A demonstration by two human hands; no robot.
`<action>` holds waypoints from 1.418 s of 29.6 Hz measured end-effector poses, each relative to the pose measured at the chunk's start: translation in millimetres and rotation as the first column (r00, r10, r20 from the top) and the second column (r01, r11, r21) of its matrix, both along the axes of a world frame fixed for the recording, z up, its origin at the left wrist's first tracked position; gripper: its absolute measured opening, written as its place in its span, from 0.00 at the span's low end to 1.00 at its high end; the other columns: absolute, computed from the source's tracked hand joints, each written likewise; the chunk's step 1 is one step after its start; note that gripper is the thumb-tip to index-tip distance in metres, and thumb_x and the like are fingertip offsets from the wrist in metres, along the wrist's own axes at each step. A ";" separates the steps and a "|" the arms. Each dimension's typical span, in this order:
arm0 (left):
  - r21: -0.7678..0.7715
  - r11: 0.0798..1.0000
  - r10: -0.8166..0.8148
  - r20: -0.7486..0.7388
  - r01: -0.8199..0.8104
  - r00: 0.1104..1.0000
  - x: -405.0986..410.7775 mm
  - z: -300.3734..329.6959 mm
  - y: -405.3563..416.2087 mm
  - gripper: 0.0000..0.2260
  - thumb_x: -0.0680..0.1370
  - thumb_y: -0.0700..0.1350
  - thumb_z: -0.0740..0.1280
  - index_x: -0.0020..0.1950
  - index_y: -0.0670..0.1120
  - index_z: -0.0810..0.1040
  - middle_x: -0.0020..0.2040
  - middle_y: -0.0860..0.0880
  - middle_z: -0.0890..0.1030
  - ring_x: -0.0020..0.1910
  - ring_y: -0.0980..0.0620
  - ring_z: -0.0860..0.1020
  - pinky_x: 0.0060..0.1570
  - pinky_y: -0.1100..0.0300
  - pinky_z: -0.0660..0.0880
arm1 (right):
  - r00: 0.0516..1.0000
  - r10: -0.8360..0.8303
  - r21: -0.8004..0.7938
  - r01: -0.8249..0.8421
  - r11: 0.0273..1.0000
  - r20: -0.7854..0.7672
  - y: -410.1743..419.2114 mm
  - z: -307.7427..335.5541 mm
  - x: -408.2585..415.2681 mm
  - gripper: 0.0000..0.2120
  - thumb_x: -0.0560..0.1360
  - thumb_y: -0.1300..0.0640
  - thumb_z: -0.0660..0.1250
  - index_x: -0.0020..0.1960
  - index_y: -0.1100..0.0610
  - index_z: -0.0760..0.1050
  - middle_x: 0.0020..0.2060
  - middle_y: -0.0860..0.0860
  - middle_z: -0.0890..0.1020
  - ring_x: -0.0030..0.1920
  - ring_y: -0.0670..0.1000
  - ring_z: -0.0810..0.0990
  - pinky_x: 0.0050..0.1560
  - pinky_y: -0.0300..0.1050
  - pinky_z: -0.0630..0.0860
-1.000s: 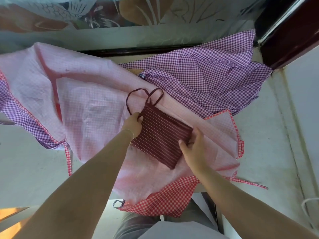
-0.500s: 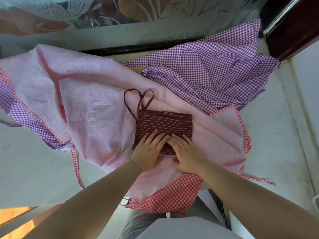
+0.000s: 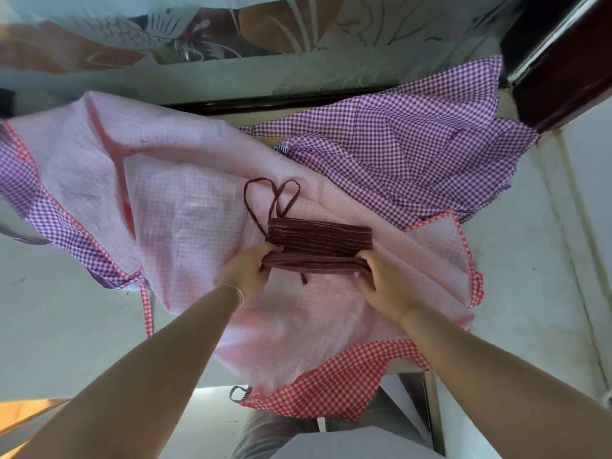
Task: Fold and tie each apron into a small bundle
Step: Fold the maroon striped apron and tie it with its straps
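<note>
A maroon striped apron [image 3: 319,238], folded into a narrow band, lies on top of a spread pink and red checked apron [image 3: 185,213]. Its near edge is lifted and rolled toward the far side. My left hand [image 3: 246,271] grips the left end of that rolled edge. My right hand [image 3: 381,279] grips the right end. The apron's thin maroon straps [image 3: 271,197] loop out on the far side, and a short strap end hangs below the roll between my hands.
A purple checked apron [image 3: 397,154] lies crumpled at the back right, partly under the pink one. All rest on a pale worktop [image 3: 530,276] with a patterned glass panel [image 3: 231,38] behind and a dark post [image 3: 556,54] at the back right.
Both hands went from pressing flat on the folded maroon apron to gripping its near edge at each end and lifting it over toward the far side.
</note>
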State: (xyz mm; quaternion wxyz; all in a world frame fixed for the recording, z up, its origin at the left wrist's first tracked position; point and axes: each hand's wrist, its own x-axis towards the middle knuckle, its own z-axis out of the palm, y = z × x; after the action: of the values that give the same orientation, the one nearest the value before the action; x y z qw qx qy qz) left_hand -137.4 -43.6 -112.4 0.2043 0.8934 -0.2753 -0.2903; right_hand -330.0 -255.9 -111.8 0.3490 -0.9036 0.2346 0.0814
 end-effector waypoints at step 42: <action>-0.223 0.967 0.014 0.531 0.124 0.847 -57.8 -13.4 21.1 0.12 0.78 0.44 0.62 0.60 0.45 0.73 0.58 0.43 0.76 0.56 0.43 0.74 0.56 0.48 0.74 | 0.802 0.131 0.275 0.043 0.960 -0.583 63.0 2.1 46.2 0.29 0.79 0.34 0.50 0.52 0.58 0.75 0.40 0.53 0.80 0.42 0.53 0.79 0.44 0.47 0.76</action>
State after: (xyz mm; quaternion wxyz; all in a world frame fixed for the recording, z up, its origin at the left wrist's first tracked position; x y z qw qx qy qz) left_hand -195.2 -22.5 -125.8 0.2225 0.8976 -0.3807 -0.0024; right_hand -283.8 -192.9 -109.7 0.3776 -0.7801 0.2973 0.4006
